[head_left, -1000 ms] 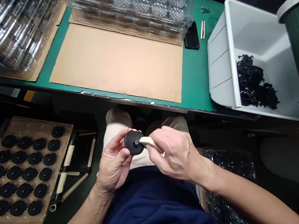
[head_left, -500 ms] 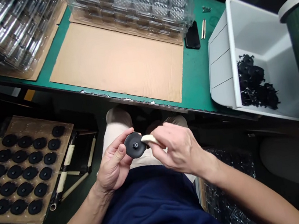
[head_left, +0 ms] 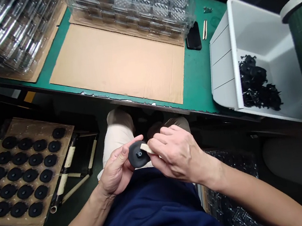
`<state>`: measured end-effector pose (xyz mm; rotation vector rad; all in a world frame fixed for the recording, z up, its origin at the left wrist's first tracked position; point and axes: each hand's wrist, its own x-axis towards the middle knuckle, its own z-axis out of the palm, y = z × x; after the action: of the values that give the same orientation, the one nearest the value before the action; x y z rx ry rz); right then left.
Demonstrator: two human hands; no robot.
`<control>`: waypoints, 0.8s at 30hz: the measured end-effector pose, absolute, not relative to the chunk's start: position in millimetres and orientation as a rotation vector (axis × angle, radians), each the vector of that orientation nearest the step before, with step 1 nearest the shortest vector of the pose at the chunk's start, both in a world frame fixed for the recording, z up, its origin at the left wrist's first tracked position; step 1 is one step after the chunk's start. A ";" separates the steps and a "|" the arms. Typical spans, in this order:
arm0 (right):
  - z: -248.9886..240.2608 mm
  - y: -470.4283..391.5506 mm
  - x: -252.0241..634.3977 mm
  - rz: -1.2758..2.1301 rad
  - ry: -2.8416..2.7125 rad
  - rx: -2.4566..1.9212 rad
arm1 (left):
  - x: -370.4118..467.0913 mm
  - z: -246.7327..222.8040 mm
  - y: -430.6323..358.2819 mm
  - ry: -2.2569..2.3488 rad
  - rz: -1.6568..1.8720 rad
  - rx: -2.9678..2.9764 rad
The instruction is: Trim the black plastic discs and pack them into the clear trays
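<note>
Over my lap, my left hand grips a round black disc by its left side, thumb near the rim. A small raised hub with a hole sits in the disc's middle, facing up. My right hand is closed around a flat cream-coloured strip, whose end lies over the disc's upper right part, close to the hub. The fingers cover the rest of the strip; what it is made of I cannot tell.
At lower left, a tray carries rows of similar black discs. Cardboard lies on the green table, with clear plastic trays behind it. A phone lies beside a white bin containing black pieces.
The disc has dropped slightly toward me in my left hand. The strip's end has moved from the disc's right edge inward over its face, near the hub.
</note>
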<state>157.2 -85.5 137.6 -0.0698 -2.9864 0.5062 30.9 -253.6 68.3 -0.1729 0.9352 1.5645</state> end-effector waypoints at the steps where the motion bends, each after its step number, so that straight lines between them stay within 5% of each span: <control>1: 138.6 -85.0 157.1 0.500 -3.002 -0.029 | 30.9 67.1 -254.4 0.923 1.544 -0.168; 14: 138.4 -81.6 137.7 0.395 -3.032 0.486 | 37.4 55.5 -256.1 0.624 1.349 -0.201; 18: 132.1 -88.9 141.2 0.481 -2.970 0.044 | 30.9 59.2 -254.3 0.727 1.613 -0.271; 24: 131.8 -110.9 146.3 1.197 -2.739 -0.502 | 31.3 67.1 -247.9 1.008 1.864 -0.020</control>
<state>146.3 -110.9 131.8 -0.5023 -2.7389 1.1968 31.3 -247.9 67.1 -0.0199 1.0084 1.8643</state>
